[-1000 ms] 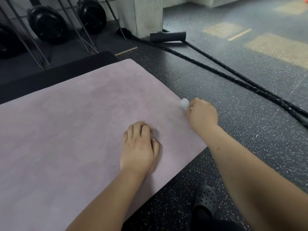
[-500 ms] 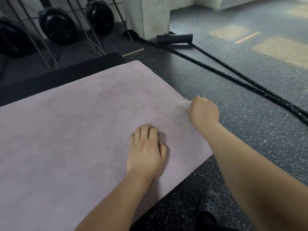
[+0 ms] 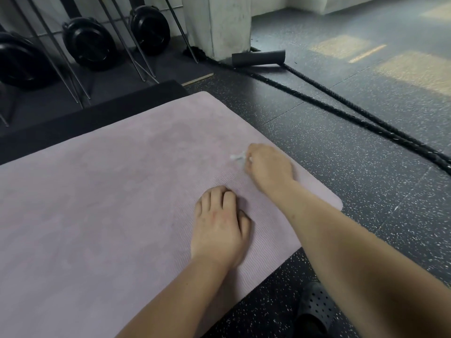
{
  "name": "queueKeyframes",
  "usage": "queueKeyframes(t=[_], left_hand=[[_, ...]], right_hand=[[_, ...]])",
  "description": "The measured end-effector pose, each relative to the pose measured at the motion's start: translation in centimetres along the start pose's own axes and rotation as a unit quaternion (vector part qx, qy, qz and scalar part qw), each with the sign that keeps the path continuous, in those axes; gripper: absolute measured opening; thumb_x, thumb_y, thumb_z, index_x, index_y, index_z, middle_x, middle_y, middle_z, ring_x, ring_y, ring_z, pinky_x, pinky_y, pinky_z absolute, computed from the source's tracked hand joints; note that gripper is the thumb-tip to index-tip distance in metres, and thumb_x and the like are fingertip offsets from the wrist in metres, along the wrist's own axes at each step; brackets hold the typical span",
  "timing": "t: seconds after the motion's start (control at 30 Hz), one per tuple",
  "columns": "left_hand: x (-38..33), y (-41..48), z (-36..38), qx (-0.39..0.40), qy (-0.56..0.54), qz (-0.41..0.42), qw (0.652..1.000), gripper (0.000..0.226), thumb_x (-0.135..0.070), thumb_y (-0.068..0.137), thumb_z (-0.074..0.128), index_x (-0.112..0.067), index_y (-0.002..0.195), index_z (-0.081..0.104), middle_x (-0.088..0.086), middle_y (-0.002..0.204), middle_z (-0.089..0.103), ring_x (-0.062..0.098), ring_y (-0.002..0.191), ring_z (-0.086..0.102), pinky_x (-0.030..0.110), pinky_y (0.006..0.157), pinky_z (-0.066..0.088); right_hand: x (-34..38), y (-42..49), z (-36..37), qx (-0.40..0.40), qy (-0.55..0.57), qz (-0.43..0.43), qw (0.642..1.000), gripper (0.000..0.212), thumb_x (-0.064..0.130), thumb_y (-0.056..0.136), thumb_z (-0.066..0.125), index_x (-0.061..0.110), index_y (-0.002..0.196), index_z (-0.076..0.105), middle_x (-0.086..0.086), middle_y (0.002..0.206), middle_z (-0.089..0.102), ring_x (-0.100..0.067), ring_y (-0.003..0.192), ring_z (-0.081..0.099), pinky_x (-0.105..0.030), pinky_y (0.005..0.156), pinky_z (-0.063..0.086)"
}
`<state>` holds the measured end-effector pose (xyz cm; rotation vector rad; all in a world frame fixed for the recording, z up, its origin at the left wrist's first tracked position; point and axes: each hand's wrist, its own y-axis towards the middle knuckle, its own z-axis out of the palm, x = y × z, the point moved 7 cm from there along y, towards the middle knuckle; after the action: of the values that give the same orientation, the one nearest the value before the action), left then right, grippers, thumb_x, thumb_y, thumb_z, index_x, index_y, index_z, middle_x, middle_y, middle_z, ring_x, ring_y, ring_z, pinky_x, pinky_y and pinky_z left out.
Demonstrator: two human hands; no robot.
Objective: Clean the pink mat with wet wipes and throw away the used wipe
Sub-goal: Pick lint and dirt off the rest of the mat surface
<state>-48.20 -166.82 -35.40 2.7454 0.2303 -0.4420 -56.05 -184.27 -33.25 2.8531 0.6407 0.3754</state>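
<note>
The pink mat (image 3: 102, 191) lies flat on the speckled black floor and fills the left and middle of the view. My right hand (image 3: 269, 167) grips a small white wet wipe (image 3: 238, 157) and holds it against the mat near its right edge; only a crumpled tip of the wipe shows past my fingers. My left hand (image 3: 220, 228) rests on the mat just in front of it, fingers curled under, holding nothing.
Two thick black battle ropes (image 3: 353, 118) run across the floor to the right, ending at a black handle (image 3: 258, 58) beside a concrete pillar (image 3: 217, 23). Black weight plates (image 3: 89, 43) and metal rack legs stand at the back left. A dark clog (image 3: 316, 308) is at the bottom.
My right hand has slid the wipe leftward from the mat's right edge onto the mat's surface. My left hand has stayed in place on the mat.
</note>
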Motion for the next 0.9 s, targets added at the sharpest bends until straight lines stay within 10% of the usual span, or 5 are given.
queueKeyframes(t=[0.6, 0.9], left_hand=[[11.3, 9.3, -0.7, -0.031, 0.048, -0.096, 0.994, 0.022, -0.033, 0.093, 0.057, -0.016, 0.106, 0.063, 0.009, 0.113, 0.055, 0.034, 0.105, 0.049, 0.046, 0.090, 0.041], [10.8, 9.0, -0.4, -0.051, 0.075, -0.082, 0.993, 0.025, -0.033, 0.095, 0.053, -0.014, 0.110, 0.058, 0.010, 0.113, 0.050, 0.033, 0.103, 0.046, 0.046, 0.091, 0.042]], right_hand=[[-7.8, 2.6, 0.6, -0.011, 0.020, 0.213, 0.977, 0.019, 0.025, 0.097, 0.051, 0.016, 0.105, 0.066, -0.012, 0.104, 0.069, -0.033, 0.084, 0.057, -0.038, 0.069, 0.043], [7.2, 0.6, 2.0, 0.032, 0.041, -0.109, 0.993, 0.022, 0.031, 0.093, 0.054, 0.020, 0.108, 0.066, -0.006, 0.105, 0.070, -0.032, 0.099, 0.065, -0.042, 0.086, 0.052]])
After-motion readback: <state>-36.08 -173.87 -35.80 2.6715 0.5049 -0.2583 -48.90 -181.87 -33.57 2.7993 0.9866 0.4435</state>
